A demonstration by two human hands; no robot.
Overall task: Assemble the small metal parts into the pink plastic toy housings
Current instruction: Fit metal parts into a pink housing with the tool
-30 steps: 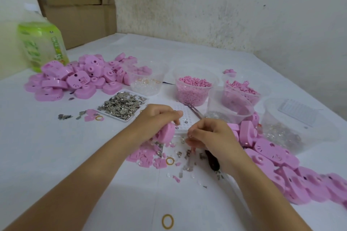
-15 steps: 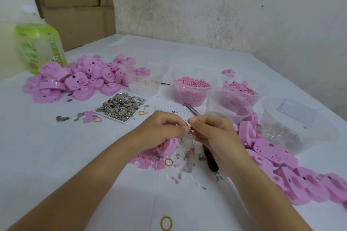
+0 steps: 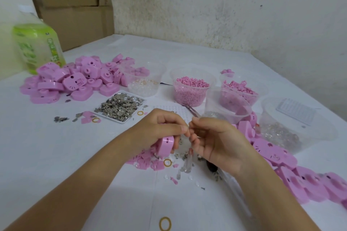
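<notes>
Head view: heaps of pink housings [image 3: 75,80] lie left and right of the tray [image 3: 109,117] of metal parts [image 3: 120,107], so most of the work seems still to do. Nearer than the tray, the left hand [image 3: 159,131] grips one housing [image 3: 166,145]. The right hand [image 3: 216,142] pinches a tiny piece [image 3: 189,130], too small to identify.

Soft, even daylight; wide-angle bending, slightly blurry edges.

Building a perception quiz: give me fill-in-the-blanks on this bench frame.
The left hand grips a ___ plastic toy housing.
The small silver metal parts lie heaped in a flat ___ tray.
The green-labelled plastic bottle stands far ___ on the white table.
Missing: pink; white; left.
</notes>
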